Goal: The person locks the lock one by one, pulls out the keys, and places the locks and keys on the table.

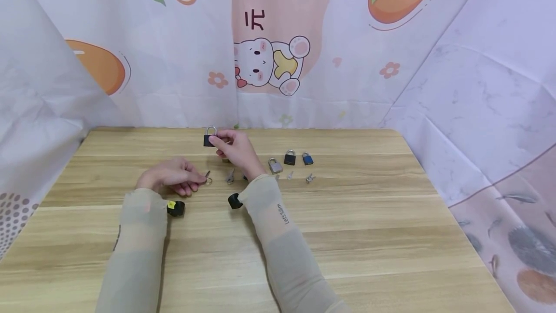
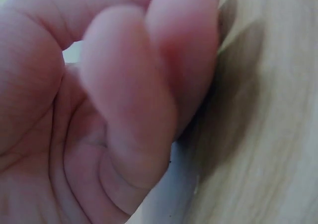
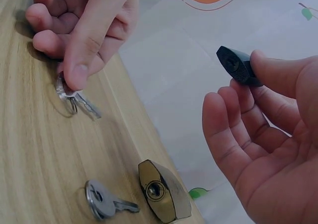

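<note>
Held up near the table's far edge is a small black padlock with a closed silver shackle; my right hand pinches its body between thumb and fingers. The right wrist view shows the keyhole end of that padlock. My left hand pinches silver keys on a ring just at the tabletop. Its curled fingers fill the left wrist view, hiding the keys there. Between the hands a brass padlock stands beside another set of keys; the right hand partly covers that padlock in the head view.
Right of my right hand are a silver padlock, another black padlock and a blue padlock. Keys lie in front of them. A printed curtain hangs behind the wooden table.
</note>
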The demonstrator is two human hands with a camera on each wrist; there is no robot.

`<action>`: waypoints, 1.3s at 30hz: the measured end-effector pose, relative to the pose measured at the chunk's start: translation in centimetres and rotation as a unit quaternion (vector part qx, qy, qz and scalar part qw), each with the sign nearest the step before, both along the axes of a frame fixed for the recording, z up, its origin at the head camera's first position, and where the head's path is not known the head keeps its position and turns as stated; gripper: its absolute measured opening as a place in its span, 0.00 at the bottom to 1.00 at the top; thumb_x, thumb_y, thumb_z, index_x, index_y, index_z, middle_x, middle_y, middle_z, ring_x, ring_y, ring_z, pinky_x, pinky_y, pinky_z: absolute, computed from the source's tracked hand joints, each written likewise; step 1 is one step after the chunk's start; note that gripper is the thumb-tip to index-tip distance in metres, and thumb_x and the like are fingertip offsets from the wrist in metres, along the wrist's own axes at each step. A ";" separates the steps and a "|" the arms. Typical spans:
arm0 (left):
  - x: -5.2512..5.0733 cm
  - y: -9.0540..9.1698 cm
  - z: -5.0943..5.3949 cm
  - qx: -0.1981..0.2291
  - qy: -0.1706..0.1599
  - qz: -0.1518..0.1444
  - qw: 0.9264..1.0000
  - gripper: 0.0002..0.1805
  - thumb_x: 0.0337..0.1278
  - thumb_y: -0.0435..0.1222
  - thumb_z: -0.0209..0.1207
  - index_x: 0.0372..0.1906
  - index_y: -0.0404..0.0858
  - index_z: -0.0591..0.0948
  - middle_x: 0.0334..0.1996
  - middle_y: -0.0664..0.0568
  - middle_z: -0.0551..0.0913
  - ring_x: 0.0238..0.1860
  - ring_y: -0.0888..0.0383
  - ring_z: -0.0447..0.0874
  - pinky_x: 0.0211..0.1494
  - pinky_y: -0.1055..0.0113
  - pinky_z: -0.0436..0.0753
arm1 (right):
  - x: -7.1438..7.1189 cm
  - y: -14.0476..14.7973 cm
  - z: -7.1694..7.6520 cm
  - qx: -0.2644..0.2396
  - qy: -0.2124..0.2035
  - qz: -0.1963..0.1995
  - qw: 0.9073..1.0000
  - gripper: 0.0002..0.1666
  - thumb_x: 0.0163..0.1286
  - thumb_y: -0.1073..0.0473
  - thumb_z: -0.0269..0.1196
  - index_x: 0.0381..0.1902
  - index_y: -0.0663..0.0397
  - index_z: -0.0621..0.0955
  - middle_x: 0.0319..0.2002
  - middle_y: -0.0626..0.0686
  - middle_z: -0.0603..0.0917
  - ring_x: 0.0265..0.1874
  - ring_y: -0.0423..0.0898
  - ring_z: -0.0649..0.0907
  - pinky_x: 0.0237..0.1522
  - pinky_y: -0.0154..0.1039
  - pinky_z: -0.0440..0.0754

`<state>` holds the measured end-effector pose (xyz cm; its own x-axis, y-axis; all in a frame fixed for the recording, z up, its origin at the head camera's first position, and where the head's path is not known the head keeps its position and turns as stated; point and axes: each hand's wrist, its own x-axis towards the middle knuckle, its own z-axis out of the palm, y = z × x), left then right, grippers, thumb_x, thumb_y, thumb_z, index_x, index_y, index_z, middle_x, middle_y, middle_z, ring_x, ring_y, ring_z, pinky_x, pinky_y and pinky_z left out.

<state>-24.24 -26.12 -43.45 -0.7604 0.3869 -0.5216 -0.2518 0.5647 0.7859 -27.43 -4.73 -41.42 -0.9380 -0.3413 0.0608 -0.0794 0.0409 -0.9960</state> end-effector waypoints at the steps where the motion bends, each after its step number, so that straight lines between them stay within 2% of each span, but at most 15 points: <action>1: 0.0 0.0 0.0 0.002 -0.004 0.002 1.000 0.15 0.67 0.42 0.64 0.36 0.32 0.85 0.25 0.50 0.84 0.23 0.62 0.82 0.30 0.69 0.86 | 0.0 0.0 0.0 0.002 0.001 0.000 1.000 0.17 0.73 0.57 0.66 0.51 0.66 0.84 0.35 0.51 0.84 0.39 0.70 0.82 0.42 0.52 0.88; 4: -0.1 0.0 -0.2 0.008 -0.012 0.006 1.000 0.12 0.67 0.39 0.64 0.39 0.31 0.84 0.26 0.50 0.84 0.25 0.62 0.83 0.30 0.70 0.86 | 0.0 -0.1 0.0 0.011 0.003 -0.001 1.000 0.16 0.73 0.58 0.66 0.50 0.66 0.84 0.34 0.51 0.84 0.36 0.66 0.84 0.43 0.55 0.87; 5: -0.2 0.0 -0.2 0.011 -0.015 0.006 1.000 0.12 0.67 0.39 0.63 0.40 0.31 0.83 0.27 0.50 0.84 0.25 0.62 0.83 0.30 0.70 0.86 | -0.2 -0.2 -0.4 0.011 0.007 -0.003 1.000 0.16 0.73 0.57 0.66 0.49 0.65 0.85 0.33 0.51 0.84 0.33 0.62 0.84 0.42 0.55 0.87; 10: 0.0 0.0 -0.4 0.025 -0.018 0.011 0.999 0.12 0.68 0.37 0.63 0.43 0.30 0.80 0.28 0.49 0.84 0.26 0.61 0.83 0.30 0.70 0.86 | -0.1 -0.3 -0.5 0.013 0.016 0.001 1.000 0.14 0.73 0.59 0.66 0.47 0.65 0.85 0.31 0.51 0.83 0.24 0.44 0.81 0.40 0.54 0.88; 13: 0.2 -0.2 -0.4 0.032 -0.018 0.014 0.999 0.13 0.68 0.37 0.63 0.46 0.29 0.79 0.29 0.48 0.84 0.26 0.61 0.83 0.31 0.69 0.86 | -0.1 -0.5 -0.8 0.014 0.009 0.002 1.000 0.13 0.72 0.59 0.67 0.47 0.65 0.85 0.31 0.51 0.84 0.23 0.42 0.81 0.41 0.54 0.88; 17: 0.4 -0.3 -0.5 0.035 -0.011 0.017 0.999 0.17 0.69 0.39 0.63 0.49 0.28 0.78 0.29 0.48 0.83 0.25 0.61 0.81 0.29 0.70 0.85 | 0.0 -0.7 -1.1 0.011 -0.011 0.005 1.000 0.13 0.72 0.59 0.67 0.48 0.64 0.86 0.32 0.53 0.84 0.25 0.47 0.82 0.43 0.57 0.87; 20: 0.3 -0.3 -0.4 0.047 0.000 0.027 0.999 0.20 0.68 0.41 0.64 0.52 0.28 0.77 0.30 0.48 0.83 0.25 0.61 0.79 0.29 0.70 0.84 | -0.1 -0.8 -1.3 0.009 -0.023 0.010 1.000 0.13 0.72 0.59 0.67 0.48 0.62 0.86 0.32 0.52 0.83 0.26 0.49 0.82 0.41 0.54 0.88; 22: 0.0 -0.3 -0.3 0.065 0.019 0.038 0.997 0.22 0.69 0.40 0.63 0.55 0.27 0.75 0.33 0.45 0.83 0.28 0.59 0.80 0.33 0.69 0.85 | -0.1 -0.8 -1.3 0.007 -0.032 0.013 0.999 0.13 0.72 0.59 0.67 0.48 0.62 0.86 0.32 0.50 0.82 0.26 0.49 0.82 0.38 0.48 0.89; 24: -0.3 -0.4 -0.1 0.086 0.052 0.053 0.994 0.24 0.70 0.39 0.63 0.59 0.25 0.73 0.38 0.41 0.84 0.33 0.55 0.83 0.39 0.66 0.87 | -0.1 -0.7 -1.2 0.008 -0.037 0.016 0.999 0.13 0.72 0.59 0.67 0.49 0.61 0.85 0.32 0.49 0.82 0.25 0.46 0.82 0.35 0.41 0.88; 28: -0.7 -0.3 0.4 0.109 0.139 0.090 0.980 0.25 0.71 0.39 0.62 0.62 0.25 0.73 0.50 0.32 0.82 0.46 0.46 0.86 0.50 0.61 0.87 | -0.1 -0.6 -0.9 0.009 -0.041 0.016 0.999 0.13 0.73 0.60 0.65 0.50 0.63 0.84 0.33 0.50 0.81 0.24 0.44 0.81 0.30 0.34 0.86; 30: -0.8 -0.3 0.6 0.109 0.167 0.103 0.974 0.26 0.71 0.40 0.62 0.62 0.26 0.74 0.53 0.30 0.82 0.49 0.44 0.86 0.52 0.60 0.86 | -0.1 -0.6 -0.9 0.009 -0.043 0.014 0.999 0.13 0.74 0.61 0.65 0.50 0.64 0.84 0.33 0.50 0.81 0.24 0.44 0.81 0.30 0.33 0.86; 34: -0.8 -0.3 0.8 0.114 0.187 0.106 0.970 0.26 0.70 0.42 0.63 0.62 0.26 0.76 0.54 0.30 0.82 0.51 0.45 0.86 0.54 0.60 0.85 | -0.1 -0.6 -1.0 0.007 -0.051 0.014 0.999 0.13 0.75 0.63 0.63 0.51 0.67 0.83 0.33 0.51 0.81 0.24 0.45 0.81 0.31 0.35 0.87; 39: -0.8 0.0 0.7 0.122 0.190 0.103 0.969 0.24 0.70 0.40 0.63 0.60 0.26 0.78 0.53 0.29 0.82 0.49 0.46 0.86 0.52 0.62 0.86 | -0.1 -0.7 -1.2 0.016 -0.062 0.011 0.998 0.16 0.75 0.64 0.62 0.57 0.67 0.81 0.35 0.52 0.82 0.27 0.47 0.82 0.32 0.35 0.87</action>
